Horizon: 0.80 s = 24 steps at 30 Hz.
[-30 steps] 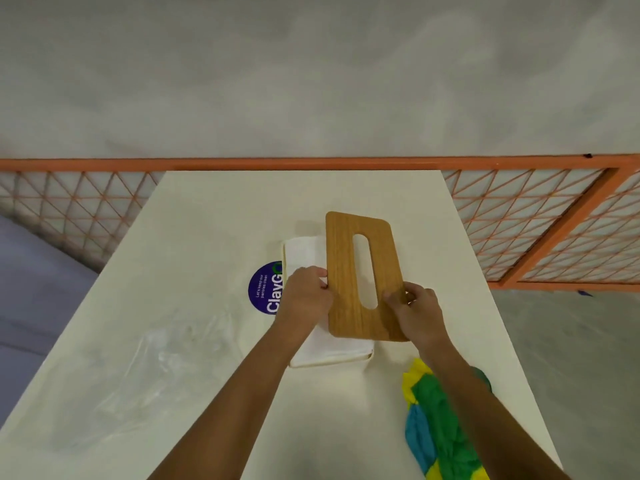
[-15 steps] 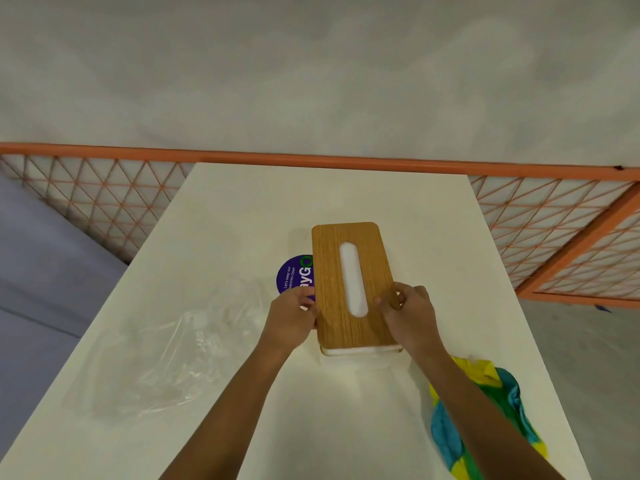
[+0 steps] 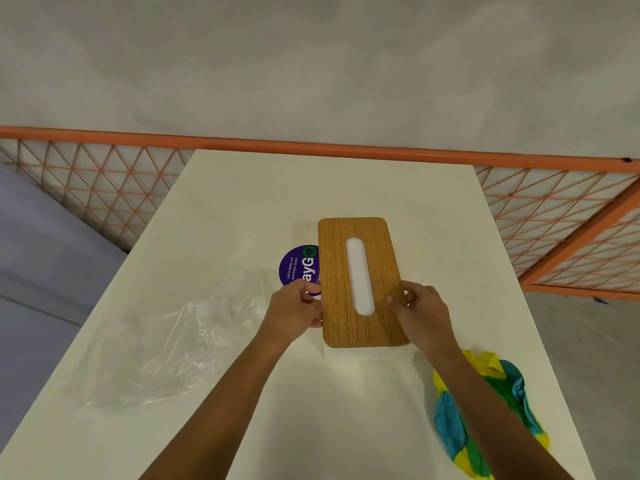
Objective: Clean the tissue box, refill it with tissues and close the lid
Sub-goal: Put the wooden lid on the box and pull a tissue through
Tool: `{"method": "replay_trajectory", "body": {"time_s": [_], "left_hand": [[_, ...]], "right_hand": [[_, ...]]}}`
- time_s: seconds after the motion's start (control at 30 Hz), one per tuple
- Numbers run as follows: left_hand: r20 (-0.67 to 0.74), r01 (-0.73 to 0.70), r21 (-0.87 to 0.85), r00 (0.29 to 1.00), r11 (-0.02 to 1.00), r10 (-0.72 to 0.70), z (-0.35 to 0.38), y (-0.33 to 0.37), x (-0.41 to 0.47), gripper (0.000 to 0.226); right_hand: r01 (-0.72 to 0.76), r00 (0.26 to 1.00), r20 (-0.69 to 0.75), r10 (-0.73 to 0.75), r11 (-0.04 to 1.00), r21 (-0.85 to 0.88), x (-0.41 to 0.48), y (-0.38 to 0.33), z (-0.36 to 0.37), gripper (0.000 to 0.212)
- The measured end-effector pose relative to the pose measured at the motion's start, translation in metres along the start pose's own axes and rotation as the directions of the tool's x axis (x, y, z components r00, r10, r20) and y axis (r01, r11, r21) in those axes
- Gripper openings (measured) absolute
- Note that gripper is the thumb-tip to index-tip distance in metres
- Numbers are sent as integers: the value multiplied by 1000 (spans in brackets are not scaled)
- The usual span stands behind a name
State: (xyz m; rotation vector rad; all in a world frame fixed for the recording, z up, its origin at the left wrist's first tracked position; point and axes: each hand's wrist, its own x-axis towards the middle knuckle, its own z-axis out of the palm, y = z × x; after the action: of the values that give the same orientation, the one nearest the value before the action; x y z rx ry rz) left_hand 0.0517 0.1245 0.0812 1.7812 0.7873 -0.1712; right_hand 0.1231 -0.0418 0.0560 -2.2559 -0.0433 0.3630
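A wooden lid (image 3: 337, 278) with a long oval slot lies flat over the white tissue box, which it covers almost fully. White tissue (image 3: 360, 278) shows through the slot. My left hand (image 3: 294, 310) grips the lid's left edge near its front end. My right hand (image 3: 422, 313) grips the right edge opposite, thumb on top of the wood. A strip of the box's front wall (image 3: 367, 353) shows faintly below the lid.
A crumpled clear plastic wrapper (image 3: 166, 344) lies on the white table (image 3: 311, 188) to the left. A round purple sticker (image 3: 298, 268) sits beside the box. A yellow, green and blue cloth (image 3: 485, 417) lies at the right front edge. An orange mesh fence (image 3: 554, 216) runs behind.
The lid was tilted and offset to the right of the open box; both hands have brought it down over the box, where it lies flat and aligned. The camera view has shifted slightly.
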Motion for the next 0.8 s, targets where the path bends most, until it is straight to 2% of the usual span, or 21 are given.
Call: {"method": "replay_trajectory", "body": {"time_s": [0.13, 0.27, 0.43, 0.5, 0.67, 0.8], "left_hand": [[25, 26, -11, 999, 1000, -25, -4, -3, 6, 34], [107, 114, -42, 988, 993, -109, -9, 2, 11, 24], [176, 198, 118, 960, 973, -217, -15, 18, 24, 31], [168, 200, 110, 962, 974, -216, -18, 24, 35, 34], [27, 98, -115, 995, 989, -96, -13, 37, 72, 36], [-54, 70, -248, 995, 966, -85, -5, 46, 98, 34]], "right_hand": [[12, 1000, 8, -12, 1000, -25, 2, 2, 0, 44], [59, 998, 4, -59, 995, -81, 2, 3, 0, 41], [54, 996, 72, -44, 988, -142, 10, -2, -10, 35], [3, 993, 114, 7, 996, -93, 24, -10, -17, 33], [-124, 982, 155, 106, 986, 109, 75, -31, -15, 35], [-213, 969, 187, 164, 937, 278, 111, -45, -8, 32]]}}
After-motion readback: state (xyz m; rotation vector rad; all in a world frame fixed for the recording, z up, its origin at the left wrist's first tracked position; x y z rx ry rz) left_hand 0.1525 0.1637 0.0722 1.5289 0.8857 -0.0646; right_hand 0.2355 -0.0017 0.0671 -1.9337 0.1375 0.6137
